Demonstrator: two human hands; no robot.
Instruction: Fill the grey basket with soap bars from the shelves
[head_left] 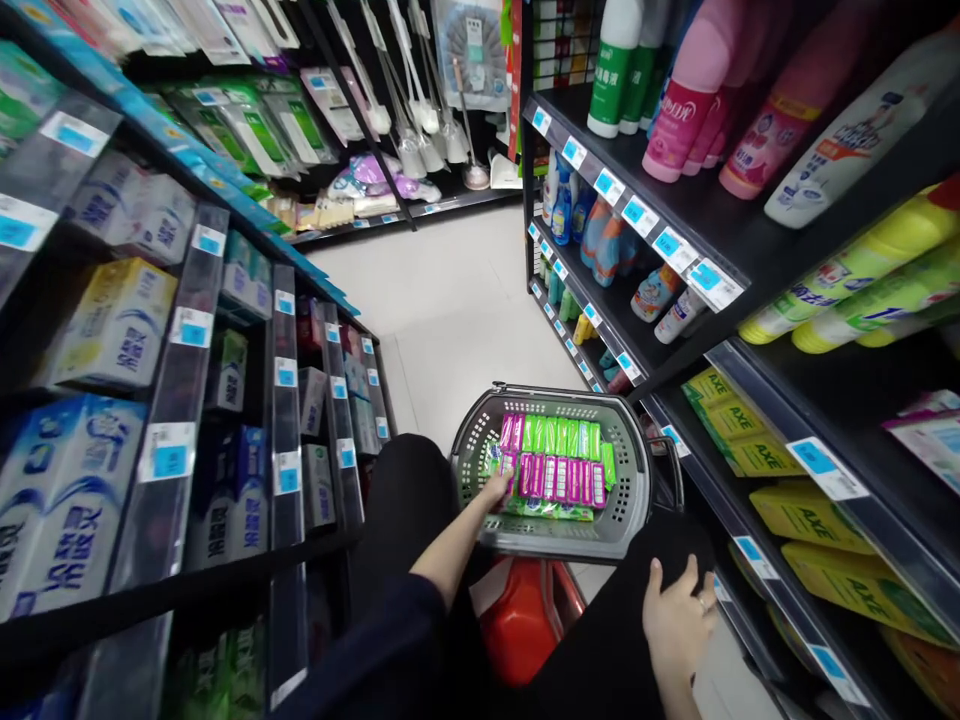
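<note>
A grey shopping basket (555, 540) with a perforated rim sits in front of my knees. Inside lie a multipack of small magenta packets (559, 480) in shiny film and, behind it, green packets (562, 436) with a few magenta ones at the left end. Another green pack (551, 510) shows partly underneath. My left hand (496, 489) reaches into the basket, its fingers closed at the left end of the magenta multipack. Resting on my right knee is my right hand (681, 612), fingers spread, a ring on one finger, holding nothing.
Shelves of boxed toothpaste (67, 500) stand close on the left. On the right, shelving carries bottles (690, 90) and yellow AXE packs (810, 515). Brushes (427, 130) hang at the back above the pale floor (450, 290). Something red (517, 620) is below the basket.
</note>
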